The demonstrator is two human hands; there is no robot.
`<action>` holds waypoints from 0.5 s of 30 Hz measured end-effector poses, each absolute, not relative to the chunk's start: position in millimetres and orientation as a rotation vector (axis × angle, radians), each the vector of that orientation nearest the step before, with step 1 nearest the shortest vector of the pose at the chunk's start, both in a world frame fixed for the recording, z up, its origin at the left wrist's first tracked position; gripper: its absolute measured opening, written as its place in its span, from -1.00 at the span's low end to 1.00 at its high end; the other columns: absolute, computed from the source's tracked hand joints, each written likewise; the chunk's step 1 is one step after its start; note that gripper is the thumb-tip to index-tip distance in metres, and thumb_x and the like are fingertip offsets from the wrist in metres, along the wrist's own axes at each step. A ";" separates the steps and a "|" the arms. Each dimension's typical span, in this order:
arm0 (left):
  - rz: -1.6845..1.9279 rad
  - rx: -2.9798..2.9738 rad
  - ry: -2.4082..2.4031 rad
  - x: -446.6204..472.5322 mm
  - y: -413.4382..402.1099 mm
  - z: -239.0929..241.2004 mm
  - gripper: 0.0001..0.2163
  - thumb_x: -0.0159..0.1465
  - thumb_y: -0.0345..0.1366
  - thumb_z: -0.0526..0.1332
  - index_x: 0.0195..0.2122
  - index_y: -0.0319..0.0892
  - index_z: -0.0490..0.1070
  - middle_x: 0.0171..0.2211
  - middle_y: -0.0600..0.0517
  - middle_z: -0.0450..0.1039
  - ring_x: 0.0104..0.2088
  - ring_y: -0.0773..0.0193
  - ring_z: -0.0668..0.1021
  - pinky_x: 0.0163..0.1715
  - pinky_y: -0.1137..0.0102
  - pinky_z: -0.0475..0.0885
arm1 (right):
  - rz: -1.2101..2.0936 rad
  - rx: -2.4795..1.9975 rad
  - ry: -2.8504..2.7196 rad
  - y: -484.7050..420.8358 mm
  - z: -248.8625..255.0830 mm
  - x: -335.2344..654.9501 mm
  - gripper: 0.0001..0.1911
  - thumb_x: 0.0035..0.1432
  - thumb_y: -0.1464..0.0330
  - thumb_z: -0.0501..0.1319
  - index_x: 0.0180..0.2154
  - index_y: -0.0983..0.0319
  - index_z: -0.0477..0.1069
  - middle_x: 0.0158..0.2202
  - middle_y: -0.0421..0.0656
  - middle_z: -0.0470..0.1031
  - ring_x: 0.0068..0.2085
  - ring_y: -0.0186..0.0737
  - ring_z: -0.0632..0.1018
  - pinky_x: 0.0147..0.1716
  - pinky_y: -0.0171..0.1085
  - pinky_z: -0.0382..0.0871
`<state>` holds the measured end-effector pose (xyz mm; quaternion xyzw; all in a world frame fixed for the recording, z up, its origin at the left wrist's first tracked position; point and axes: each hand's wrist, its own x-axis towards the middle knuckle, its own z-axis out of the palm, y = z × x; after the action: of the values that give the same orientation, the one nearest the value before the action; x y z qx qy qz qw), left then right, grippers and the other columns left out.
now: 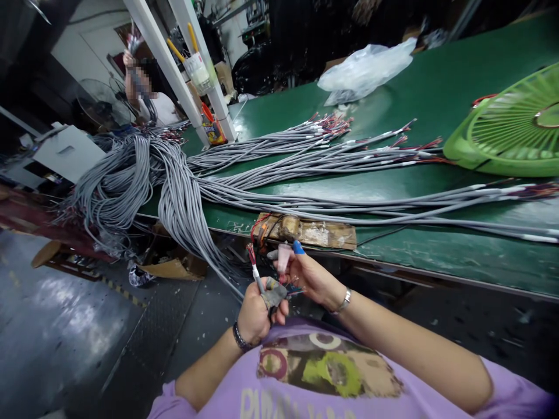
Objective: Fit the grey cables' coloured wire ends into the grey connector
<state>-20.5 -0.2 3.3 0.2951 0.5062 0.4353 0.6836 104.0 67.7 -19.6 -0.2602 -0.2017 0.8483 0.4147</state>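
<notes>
Along the left, gray cables (109,174) spill off the table (454,70). Near centre, the left hand (255,311) closes around one cable (257,280), its reddish wires (250,254) bared and pointing up; this piece looks unfinished. Just right, the right hand (317,279) angles inward, fingers curled; I cannot tell its grip. Farther right, bundles (314,164) lie outstretched, ends apparently already stripped.
</notes>
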 end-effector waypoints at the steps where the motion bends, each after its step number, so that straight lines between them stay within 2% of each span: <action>1: 0.981 0.683 1.144 -20.7 -2.0 3.3 -0.70 -0.03 -0.13 0.33 -0.54 -0.21 0.26 -0.75 0.09 0.38 -0.83 0.45 0.33 -0.84 0.59 0.04 | 2.168 -0.646 -0.507 66.7 -18.2 105.7 -0.52 0.03 -0.04 0.16 -0.37 0.27 0.46 -0.49 -0.16 0.44 -0.52 -0.37 0.41 -0.52 -0.38 0.33; 4: 1.014 0.720 1.179 -21.0 -7.1 3.6 -0.71 0.02 -0.12 0.30 -0.54 -0.21 0.27 -0.73 0.08 0.40 -0.81 0.46 0.35 -0.84 0.60 0.01 | 2.191 -0.655 -0.538 64.0 -14.0 109.8 -0.59 0.03 0.02 0.20 -0.38 0.26 0.45 -0.46 -0.15 0.45 -0.48 -0.35 0.43 -0.48 -0.36 0.36; 8: 1.076 0.687 1.185 -19.1 -8.3 4.7 -0.72 0.00 -0.12 0.31 -0.52 -0.21 0.27 -0.71 0.09 0.42 -0.80 0.45 0.36 -0.83 0.60 0.04 | 2.059 -0.674 -0.614 62.4 -12.0 111.6 -0.72 -0.04 0.17 0.33 -0.44 0.27 0.43 -0.51 -0.21 0.40 -0.49 -0.39 0.39 -0.48 -0.39 0.33; 15: 1.078 0.622 1.188 -14.1 -0.3 5.8 -0.68 -0.04 -0.10 0.33 -0.53 -0.19 0.24 -0.72 0.10 0.40 -0.81 0.44 0.36 -0.83 0.59 0.04 | 2.116 -0.625 -0.524 68.1 -16.6 108.4 -0.67 -0.04 0.11 0.31 -0.39 0.27 0.48 -0.48 -0.19 0.44 -0.49 -0.38 0.39 -0.50 -0.37 0.30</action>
<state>-14.1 -0.3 5.8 0.2739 0.5233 0.4751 0.6522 108.4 68.1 -16.6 -0.2497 -0.2094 0.8454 0.4232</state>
